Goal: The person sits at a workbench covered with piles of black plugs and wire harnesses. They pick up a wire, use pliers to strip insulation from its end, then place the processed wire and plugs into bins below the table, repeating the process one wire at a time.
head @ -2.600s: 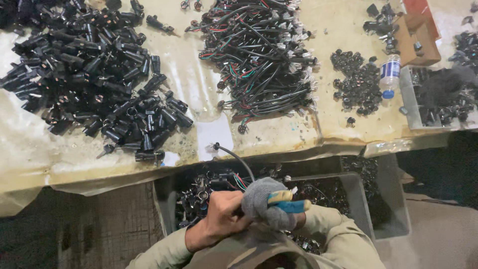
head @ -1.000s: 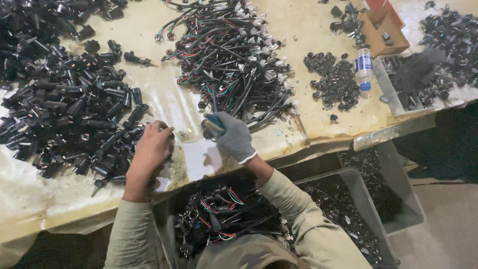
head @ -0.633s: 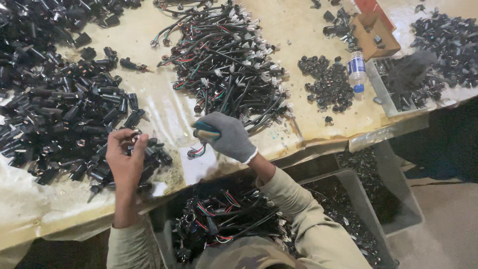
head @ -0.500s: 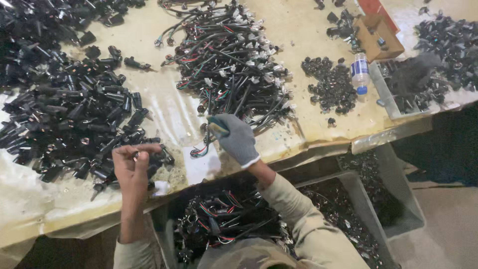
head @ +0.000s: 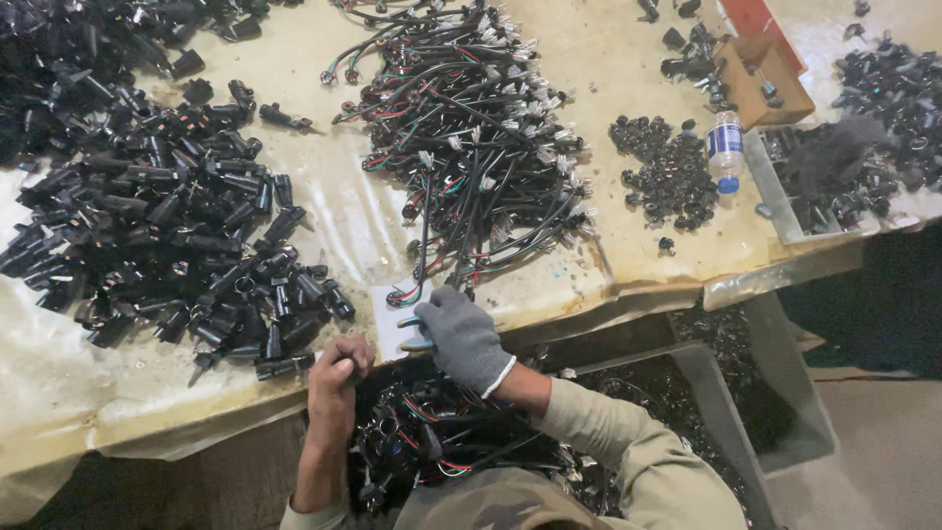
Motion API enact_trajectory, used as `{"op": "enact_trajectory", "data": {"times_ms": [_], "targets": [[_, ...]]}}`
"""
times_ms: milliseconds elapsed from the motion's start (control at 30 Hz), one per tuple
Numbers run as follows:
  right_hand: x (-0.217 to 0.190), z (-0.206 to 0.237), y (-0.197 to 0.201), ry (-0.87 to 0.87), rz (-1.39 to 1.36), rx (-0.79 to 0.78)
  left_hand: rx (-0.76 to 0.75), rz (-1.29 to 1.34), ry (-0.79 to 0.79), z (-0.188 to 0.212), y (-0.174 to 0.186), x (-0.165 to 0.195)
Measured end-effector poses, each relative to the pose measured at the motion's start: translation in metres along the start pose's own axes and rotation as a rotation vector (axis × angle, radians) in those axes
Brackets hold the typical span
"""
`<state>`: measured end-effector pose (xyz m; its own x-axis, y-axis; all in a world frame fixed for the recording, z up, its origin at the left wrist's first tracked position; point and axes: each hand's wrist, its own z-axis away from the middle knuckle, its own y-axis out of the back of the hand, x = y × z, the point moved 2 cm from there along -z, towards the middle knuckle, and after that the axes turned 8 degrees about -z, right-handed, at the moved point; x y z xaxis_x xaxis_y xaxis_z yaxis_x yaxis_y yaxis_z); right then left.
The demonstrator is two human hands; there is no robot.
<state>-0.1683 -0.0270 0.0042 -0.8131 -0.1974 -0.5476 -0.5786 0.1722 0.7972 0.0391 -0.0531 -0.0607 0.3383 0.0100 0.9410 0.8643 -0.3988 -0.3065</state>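
My bare left hand (head: 339, 371) rests at the table's front edge, its fingers curled around what looks like a small black connector. Just to its right, my grey-gloved right hand (head: 461, 339) grips a blue-handled hand tool (head: 410, 334) whose handles stick out to the left. A thin cable with red and green wire ends (head: 404, 294) lies on the table just above the glove. The big pile of black connectors (head: 167, 226) spreads to the left of both hands. The heap of black wire harnesses (head: 471, 137) lies straight ahead.
A small pile of black ring parts (head: 667, 177), a plastic bottle (head: 726, 145), a cardboard box (head: 770, 83) and a grey tray (head: 785, 211) of dark parts sit at the right. Below the table edge stands a bin (head: 716, 393) holding wired parts.
My left hand has come down from its raised position to the table's front edge. My gloved right hand with the tool has moved down and nearer to it.
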Motion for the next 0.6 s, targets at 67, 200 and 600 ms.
{"op": "enact_trajectory", "data": {"times_ms": [67, 200, 600], "targets": [[0.006, -0.001, -0.003, 0.079, 0.061, -0.006, -0.014, 0.021, 0.003, -0.002, -0.002, 0.001], [0.024, -0.008, -0.005, 0.016, 0.020, -0.175, 0.071, 0.005, 0.092, 0.001, -0.008, 0.003], [-0.005, -0.007, 0.065, 0.136, -0.412, 0.053, -0.068, -0.382, -0.001, 0.022, -0.046, 0.019]]}}
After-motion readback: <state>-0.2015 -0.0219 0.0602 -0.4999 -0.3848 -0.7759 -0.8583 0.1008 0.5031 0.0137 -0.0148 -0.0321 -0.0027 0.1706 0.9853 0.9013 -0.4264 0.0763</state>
